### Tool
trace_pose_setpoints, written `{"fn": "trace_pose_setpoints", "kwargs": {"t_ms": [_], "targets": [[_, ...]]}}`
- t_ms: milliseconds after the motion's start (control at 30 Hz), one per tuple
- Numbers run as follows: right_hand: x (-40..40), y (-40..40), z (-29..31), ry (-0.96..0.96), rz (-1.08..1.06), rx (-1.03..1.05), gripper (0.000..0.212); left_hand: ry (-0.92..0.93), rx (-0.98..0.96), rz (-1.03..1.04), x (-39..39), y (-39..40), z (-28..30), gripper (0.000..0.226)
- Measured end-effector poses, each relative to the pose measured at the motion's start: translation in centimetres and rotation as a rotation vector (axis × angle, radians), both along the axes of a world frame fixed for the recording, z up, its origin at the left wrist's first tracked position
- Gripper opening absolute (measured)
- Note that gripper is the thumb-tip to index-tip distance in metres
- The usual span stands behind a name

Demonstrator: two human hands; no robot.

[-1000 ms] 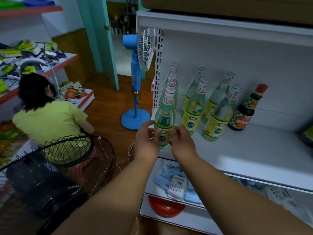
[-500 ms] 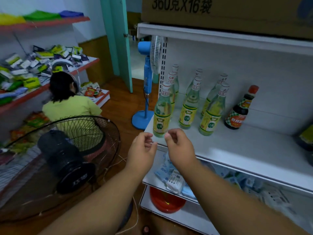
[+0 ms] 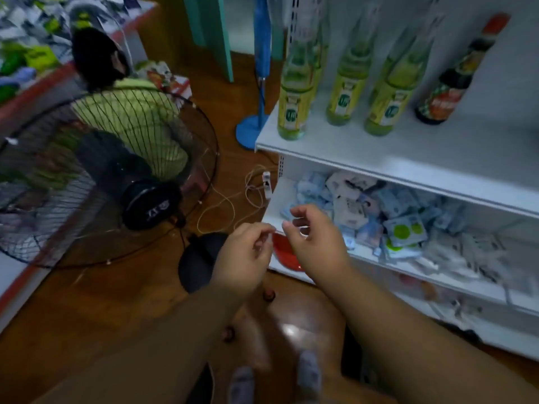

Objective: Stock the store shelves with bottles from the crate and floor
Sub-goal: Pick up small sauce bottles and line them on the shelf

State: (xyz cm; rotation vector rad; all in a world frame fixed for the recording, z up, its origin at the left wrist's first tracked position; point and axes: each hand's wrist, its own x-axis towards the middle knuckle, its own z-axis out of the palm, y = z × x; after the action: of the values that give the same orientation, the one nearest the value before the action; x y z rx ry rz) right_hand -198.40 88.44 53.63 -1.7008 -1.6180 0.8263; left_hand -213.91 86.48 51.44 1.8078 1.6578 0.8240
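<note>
Several green-labelled bottles (image 3: 294,106) stand in rows at the left end of the white shelf (image 3: 437,158), and a dark sauce bottle (image 3: 449,83) with a red cap stands to their right. My left hand (image 3: 248,252) and right hand (image 3: 315,243) hang side by side below the shelf edge, fingers loosely curled, holding nothing. Below my arms, blurred bottle tops (image 3: 269,295) show near the wooden floor. No crate is visible.
A big black floor fan (image 3: 116,182) tilts at the left, with a person in a yellow shirt (image 3: 125,112) crouched behind it. A blue pedestal fan (image 3: 256,126) stands by the shelf corner. Packets (image 3: 379,217) fill the lower shelf; a red bowl (image 3: 284,252) sits beneath.
Both hands have let go of the front-left green bottle, drawn back from the shelf and dropped lower. The view has tilted down toward the floor.
</note>
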Motion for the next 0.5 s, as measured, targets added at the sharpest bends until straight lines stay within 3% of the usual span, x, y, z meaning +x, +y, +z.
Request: {"fn": "trace_pose_setpoints", "kwargs": {"t_ms": [100, 333, 500], "targets": [[-1.1, -2.2, -5.1, -0.095, 0.039, -0.034, 0.029, 0.091, 0.006, -0.014, -2.0, -1.0, -4.3, 0.027], [-1.2, -4.4, -19.9, -0.395, 0.295, -0.115, 0.034, 0.135, -0.277, 0.053, -4.1, -3.4, -19.7, 0.024], [-1.5, -4.5, -32.6, -0.406, 0.372, -0.153, 0.032, 0.192, -0.344, 0.035, -2.9, -3.9, -32.6, 0.031]]}}
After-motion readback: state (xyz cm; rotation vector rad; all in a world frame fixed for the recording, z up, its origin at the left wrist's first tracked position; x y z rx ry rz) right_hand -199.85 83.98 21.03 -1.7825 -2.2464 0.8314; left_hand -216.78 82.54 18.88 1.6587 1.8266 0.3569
